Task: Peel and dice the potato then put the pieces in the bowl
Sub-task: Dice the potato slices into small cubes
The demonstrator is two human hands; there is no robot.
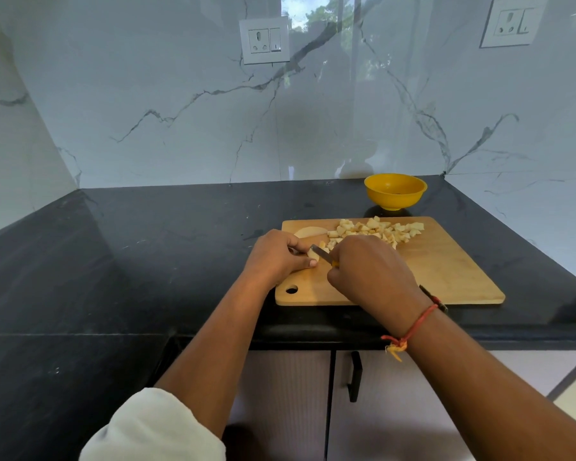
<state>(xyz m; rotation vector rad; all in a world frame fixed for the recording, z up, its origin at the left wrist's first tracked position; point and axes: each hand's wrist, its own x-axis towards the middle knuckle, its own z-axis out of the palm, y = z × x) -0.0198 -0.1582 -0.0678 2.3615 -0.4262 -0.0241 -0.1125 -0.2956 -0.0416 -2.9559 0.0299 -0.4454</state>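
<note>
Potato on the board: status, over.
Left hand pins pale potato strip; right hand grips yellow-handled knife, blade on it. Diced pieces piled on wooden cutting board; round yellow bowl holds none. Path to bowl clear.

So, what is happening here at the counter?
A person is dicing potato on a cutting board. The left hand holds a potato piece, and the right hand cuts it with a knife. A pile of diced pieces lies on the board beside an uncut slice. The yellow bowl behind the board holds no potato.
</note>
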